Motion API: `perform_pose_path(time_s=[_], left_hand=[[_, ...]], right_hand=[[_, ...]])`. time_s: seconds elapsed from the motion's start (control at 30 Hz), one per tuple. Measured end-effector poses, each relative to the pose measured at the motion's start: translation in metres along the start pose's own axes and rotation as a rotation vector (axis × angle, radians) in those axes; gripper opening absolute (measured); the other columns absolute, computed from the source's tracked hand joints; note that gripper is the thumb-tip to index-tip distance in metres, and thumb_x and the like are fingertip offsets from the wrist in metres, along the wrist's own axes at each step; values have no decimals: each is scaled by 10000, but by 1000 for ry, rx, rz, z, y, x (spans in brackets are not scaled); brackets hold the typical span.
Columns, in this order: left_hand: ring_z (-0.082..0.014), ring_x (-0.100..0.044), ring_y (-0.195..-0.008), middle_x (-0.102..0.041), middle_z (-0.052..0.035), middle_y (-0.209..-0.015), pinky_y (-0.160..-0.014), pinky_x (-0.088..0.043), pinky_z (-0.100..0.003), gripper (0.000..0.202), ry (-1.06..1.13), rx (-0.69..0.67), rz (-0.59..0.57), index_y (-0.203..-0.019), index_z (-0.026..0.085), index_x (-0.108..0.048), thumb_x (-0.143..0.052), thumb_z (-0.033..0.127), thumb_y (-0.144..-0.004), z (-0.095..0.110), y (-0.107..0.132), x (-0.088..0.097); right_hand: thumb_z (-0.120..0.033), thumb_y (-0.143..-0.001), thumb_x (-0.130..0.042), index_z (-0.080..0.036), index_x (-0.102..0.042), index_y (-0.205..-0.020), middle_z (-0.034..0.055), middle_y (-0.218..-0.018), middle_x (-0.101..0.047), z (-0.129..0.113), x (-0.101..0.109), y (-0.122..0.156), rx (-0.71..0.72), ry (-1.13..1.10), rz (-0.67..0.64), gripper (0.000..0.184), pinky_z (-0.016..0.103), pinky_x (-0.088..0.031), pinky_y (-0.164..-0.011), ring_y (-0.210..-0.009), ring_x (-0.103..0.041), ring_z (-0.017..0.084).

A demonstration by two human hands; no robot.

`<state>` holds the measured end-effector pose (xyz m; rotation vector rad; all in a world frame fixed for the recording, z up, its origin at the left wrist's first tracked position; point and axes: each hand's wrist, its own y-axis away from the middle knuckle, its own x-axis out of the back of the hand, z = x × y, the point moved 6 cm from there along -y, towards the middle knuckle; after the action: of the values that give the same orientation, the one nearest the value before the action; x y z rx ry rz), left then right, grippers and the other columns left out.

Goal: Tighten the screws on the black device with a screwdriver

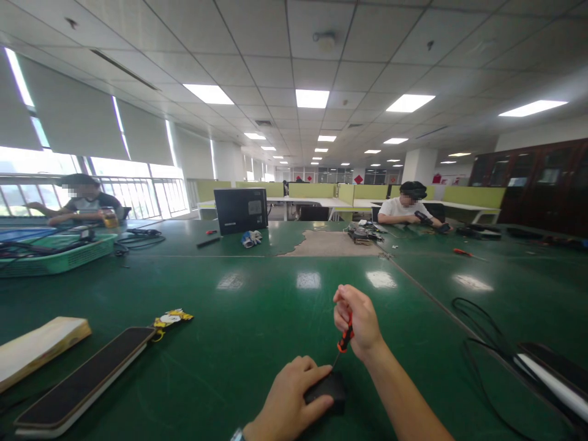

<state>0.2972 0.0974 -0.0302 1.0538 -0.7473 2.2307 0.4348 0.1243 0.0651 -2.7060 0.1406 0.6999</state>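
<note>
My right hand (357, 321) is closed round the orange-and-black handle of a small screwdriver (345, 338), held upright with its shaft pointing down. Its tip meets a small black device (327, 388) lying on the green table (257, 318). My left hand (287, 401) lies over the left side of that device, with its fingers curled on top and pressing it down. Most of the device is hidden under that hand.
A long black slab (82, 380) and a wooden block (39, 346) lie at the left, with a yellow packet (171, 318) beside them. Black cables (487, 343) lie at the right. Two people sit across the table, near a green basket (59, 251) and a black case (241, 210).
</note>
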Motion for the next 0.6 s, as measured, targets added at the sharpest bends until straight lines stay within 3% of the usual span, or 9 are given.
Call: perform_pose_path(time_s=[0.27, 0.47, 0.6], left_hand=[[-254, -572, -973, -626, -57, -1067, -840, -463, -327, 431, -21, 29, -6, -1261, 313, -596, -674, 385, -843, -2, 0, -2], [-259, -578, -975, -629, -61, -1066, -845, -469, -337, 423, -18, 35, -7, -1246, 296, -609, -678, 376, -836, -1, 0, -2], [-266, -581, -954, -630, -64, -1033, -834, -477, -348, 429, -45, 24, -13, -1234, 294, -615, -690, 388, -823, -4, -1, -6]], right_hand=[[-462, -745, -714, -196, -419, -521, -77, -391, -442, 3, -6, 6, 153, 127, 66, 455, 190, -325, -375, -334, -465, 76], [-439, -793, -669, -176, -534, -525, -21, -476, -556, 16, -2, 4, 174, 332, 81, 398, 222, -355, -468, -427, -448, 81], [-461, -837, -596, -160, -657, -588, 10, -610, -582, 9, -4, 1, 234, 503, 12, 396, 247, -386, -564, -563, -500, 111]])
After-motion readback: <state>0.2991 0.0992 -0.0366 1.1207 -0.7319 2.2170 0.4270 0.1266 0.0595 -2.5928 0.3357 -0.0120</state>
